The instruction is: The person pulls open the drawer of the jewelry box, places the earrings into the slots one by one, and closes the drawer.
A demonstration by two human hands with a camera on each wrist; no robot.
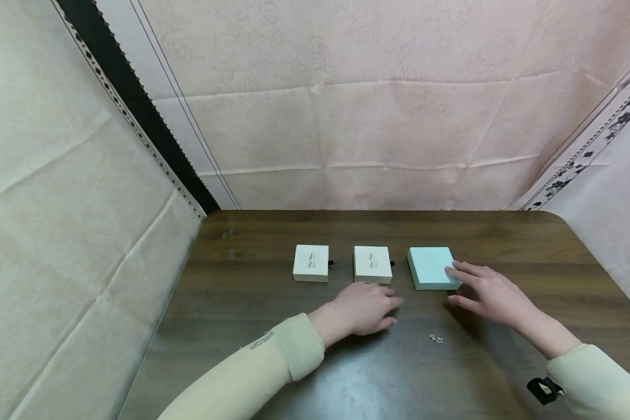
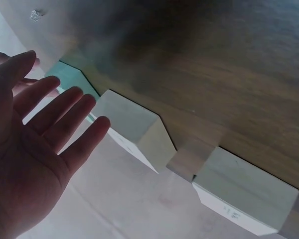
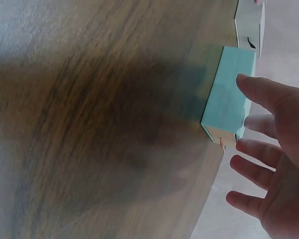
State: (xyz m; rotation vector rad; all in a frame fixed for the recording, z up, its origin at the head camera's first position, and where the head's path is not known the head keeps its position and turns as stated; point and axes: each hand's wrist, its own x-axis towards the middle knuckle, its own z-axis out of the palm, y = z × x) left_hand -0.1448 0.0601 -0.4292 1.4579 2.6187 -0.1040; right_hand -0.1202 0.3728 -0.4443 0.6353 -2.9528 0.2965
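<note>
My right hand (image 1: pixel 488 291) is at the right edge of a turquoise box (image 1: pixel 430 268), fingers spread and only slightly bent. In the head view its fingertips overlap the box edge; whether they touch it I cannot tell. My left hand (image 1: pixel 364 308) hovers just in front of the middle white box (image 1: pixel 373 262), holding nothing. Its fingers look loose and apart in the left wrist view. A second white box (image 1: pixel 311 261) lies further left. Both white boxes carry small dark print and a dark tab on the right side. Small silvery pieces (image 1: pixel 436 338) lie between the hands.
The three boxes stand in a row towards the back of a dark wooden table (image 1: pixel 231 326). Pale patterned cloth (image 1: pixel 367 134) hangs behind the table and along both sides. A black clip-like object (image 1: pixel 544 390) sits at the right sleeve.
</note>
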